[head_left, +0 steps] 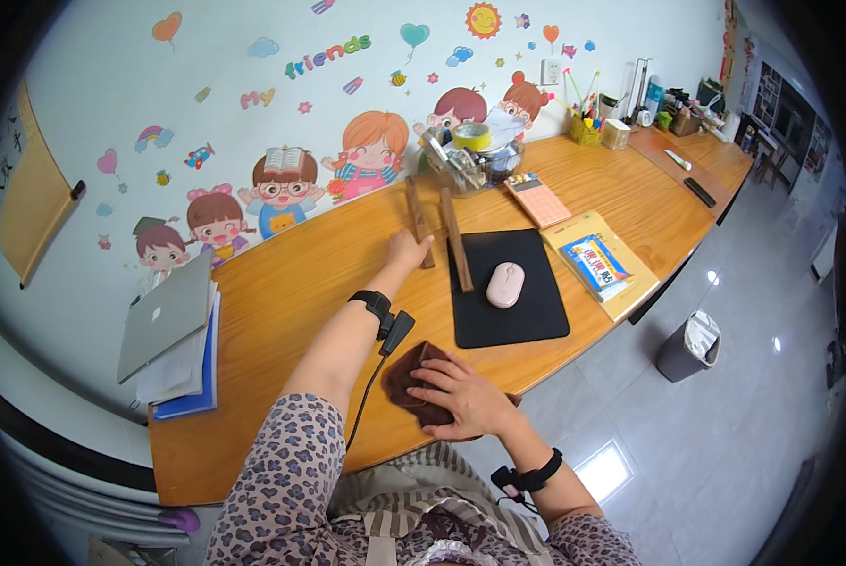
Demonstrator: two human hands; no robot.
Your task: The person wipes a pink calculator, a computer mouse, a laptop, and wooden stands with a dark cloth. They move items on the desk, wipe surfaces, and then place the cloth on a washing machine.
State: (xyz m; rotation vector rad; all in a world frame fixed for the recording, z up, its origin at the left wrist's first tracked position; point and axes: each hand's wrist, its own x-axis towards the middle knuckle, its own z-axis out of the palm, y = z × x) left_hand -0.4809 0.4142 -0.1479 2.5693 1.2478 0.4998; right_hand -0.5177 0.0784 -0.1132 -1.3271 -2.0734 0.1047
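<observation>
My left hand (407, 250) reaches across the wooden desk and grips a dark wooden strip (417, 209) close to its near end; some fingers are hidden. Beside it lies a second dark wooden strip (455, 240), its near end resting on a black mouse pad (536, 322). A pale pink computer mouse (505, 285) sits on that pad. At the desk's front edge, my right hand (458, 400) presses on a crumpled brown cloth (403, 378), fingers spread over its folds. Both wrists wear black bands.
A closed silver laptop (168, 311) lies on papers and a blue folder (207, 382) at left. Behind the strips stands a wire basket (476, 177) of odds and ends. A pink calculator (538, 200) and a yellow envelope (635, 286) lie right. A bin (681, 357) stands on the floor.
</observation>
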